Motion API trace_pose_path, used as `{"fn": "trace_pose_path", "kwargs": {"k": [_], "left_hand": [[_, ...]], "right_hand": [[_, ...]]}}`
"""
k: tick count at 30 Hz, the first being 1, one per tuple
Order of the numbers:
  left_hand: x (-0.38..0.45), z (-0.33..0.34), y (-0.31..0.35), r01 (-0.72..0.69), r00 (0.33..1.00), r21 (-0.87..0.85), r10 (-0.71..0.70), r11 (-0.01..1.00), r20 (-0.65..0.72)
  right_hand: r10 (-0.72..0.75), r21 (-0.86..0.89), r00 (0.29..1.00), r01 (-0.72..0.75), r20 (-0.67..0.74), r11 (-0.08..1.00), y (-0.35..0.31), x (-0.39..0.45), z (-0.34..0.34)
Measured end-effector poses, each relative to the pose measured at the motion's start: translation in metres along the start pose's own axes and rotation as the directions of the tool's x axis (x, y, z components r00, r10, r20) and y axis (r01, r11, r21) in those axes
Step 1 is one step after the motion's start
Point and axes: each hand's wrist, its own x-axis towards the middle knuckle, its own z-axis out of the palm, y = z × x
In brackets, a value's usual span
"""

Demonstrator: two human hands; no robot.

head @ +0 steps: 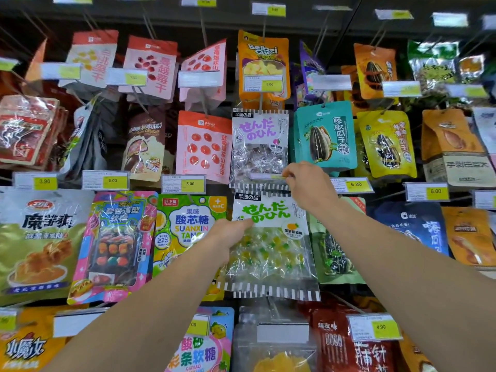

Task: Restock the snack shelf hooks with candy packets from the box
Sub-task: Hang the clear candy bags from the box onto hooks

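Observation:
A clear candy packet with green lettering and yellow-green sweets point(271, 248) hangs in the middle of the shelf wall. My left hand point(228, 236) grips its left edge, thumb on the white header. My right hand point(308, 185) is above it, fingers pinched at the price tag strip point(268, 177) on the hook over the packet. A similar packet with purple lettering point(259, 146) hangs directly above. The box is not in view.
Hooks with snack packets fill the whole wall: a pink strawberry packet point(204, 146), a teal sunflower-seed packet point(326, 135), a sour candy packet point(188, 232) to the left. Yellow price tags point(355, 185) stick out on hook ends toward me.

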Motion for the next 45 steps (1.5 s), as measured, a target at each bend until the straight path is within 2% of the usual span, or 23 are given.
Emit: {"fn": "trace_pose_path", "kwargs": {"k": [10,17,22,26,28,30,33,36,38,45], "left_hand": [[0.008,0.004,-0.017,0.033,0.999,-0.063,-0.032,0.997,0.025],[-0.001,0.009,-0.035,0.030,0.999,-0.113,-0.026,0.993,0.039],[-0.011,0.014,-0.039,0.062,0.996,-0.133,-0.053,0.989,0.072],[-0.019,0.012,-0.049,0.052,0.996,-0.135,-0.042,0.989,0.073],[-0.025,0.007,-0.058,0.004,0.999,-0.095,0.000,0.996,0.040],[-0.029,0.004,-0.070,-0.129,0.992,0.041,0.128,0.991,0.013],[-0.041,-0.004,-0.084,-0.320,0.946,0.195,0.324,0.927,0.008],[-0.046,-0.011,-0.089,-0.414,0.907,0.257,0.419,0.873,0.037],[-0.044,-0.015,-0.089,-0.441,0.896,0.267,0.436,0.857,0.082],[-0.020,-0.016,-0.074,-0.308,0.951,0.304,0.289,0.902,0.106]], "right_hand": [[0.034,0.049,0.999,-0.036,0.041,0.998,-0.001,-0.038,0.011],[0.162,0.003,0.961,-0.167,0.223,0.986,0.010,-0.091,0.030],[0.249,0.177,0.915,-0.315,0.317,0.932,0.008,-0.117,0.035],[0.333,0.399,0.871,-0.467,0.362,0.789,0.007,-0.142,0.039],[0.330,0.422,0.860,-0.485,0.389,0.766,0.005,-0.156,0.042],[0.341,0.404,0.875,-0.465,0.344,0.788,0.008,-0.168,0.047],[0.393,0.377,0.887,-0.460,0.243,0.804,0.013,-0.177,0.056],[0.426,0.410,0.879,-0.477,0.216,0.777,0.012,-0.176,0.060],[0.424,0.401,0.884,-0.467,0.195,0.788,0.011,-0.172,0.061],[0.436,0.314,0.867,-0.495,0.240,0.810,0.009,-0.147,0.060]]}}
